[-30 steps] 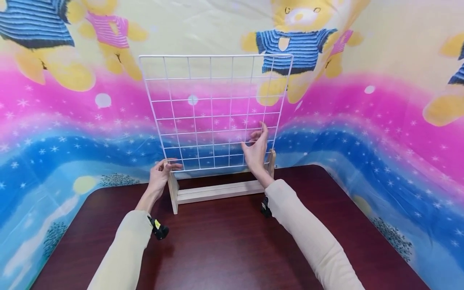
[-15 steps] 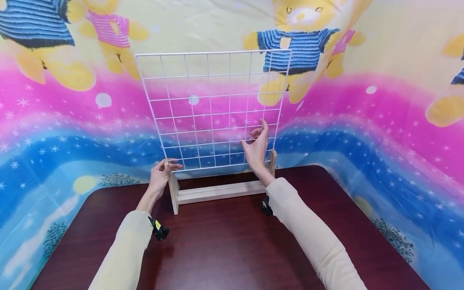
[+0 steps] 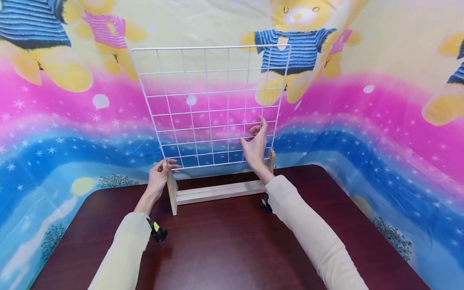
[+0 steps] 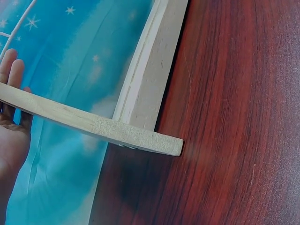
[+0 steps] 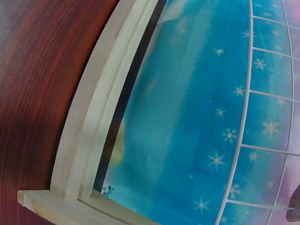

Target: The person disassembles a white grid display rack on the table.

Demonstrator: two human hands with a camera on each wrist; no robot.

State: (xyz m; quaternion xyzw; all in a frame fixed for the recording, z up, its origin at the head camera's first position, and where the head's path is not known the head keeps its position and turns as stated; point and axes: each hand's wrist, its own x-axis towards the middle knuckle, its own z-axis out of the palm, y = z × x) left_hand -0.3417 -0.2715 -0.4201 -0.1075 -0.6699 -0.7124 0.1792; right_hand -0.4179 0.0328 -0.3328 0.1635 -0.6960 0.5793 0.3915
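Note:
A white wire grid panel (image 3: 218,110) stands nearly upright above a light wooden stand (image 3: 217,193), its lower edge between the stand's two uprights. My left hand (image 3: 157,177) pinches the top of the left upright (image 3: 172,193), close to the panel's lower left corner; in the left wrist view its fingers (image 4: 17,75) lie behind that wood. With thumb and fingers, my right hand (image 3: 255,149) grips the panel near its lower right. This hand and its forearm partly cover the right upright (image 3: 272,160). Only a sliver of a right fingertip (image 5: 294,205) appears in the right wrist view.
The stand rests on a dark red-brown table (image 3: 217,245) with rounded back corners. A curtain (image 3: 344,96) printed with bears and snowflakes hangs right behind and beside it. Small black cameras (image 3: 157,231) are strapped to both wrists.
The panel has risen slightly, and its top edge has shifted up and a little left. My right hand has moved up slightly with it. The left hand stays at the left upright.

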